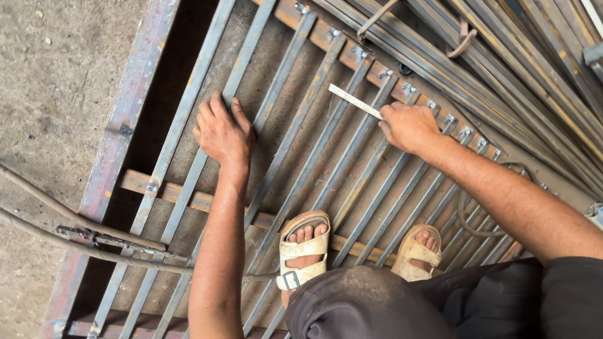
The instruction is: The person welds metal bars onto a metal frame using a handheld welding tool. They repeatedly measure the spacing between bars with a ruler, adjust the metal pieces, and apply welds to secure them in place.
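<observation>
I squat on a welded steel grille of parallel grey bars lying on the floor. My left hand presses flat on one bar near the grille's left side, fingers spread over it. My right hand is closed around a short flat pale metal strip, held across the bars near the rusty cross rail with bright weld spots. My feet in beige sandals rest on the bars below the hands.
A welding electrode holder with its cable lies across the grille's lower left. A stack of long steel bars fills the upper right. Another cable loops by my right foot. Concrete floor lies left.
</observation>
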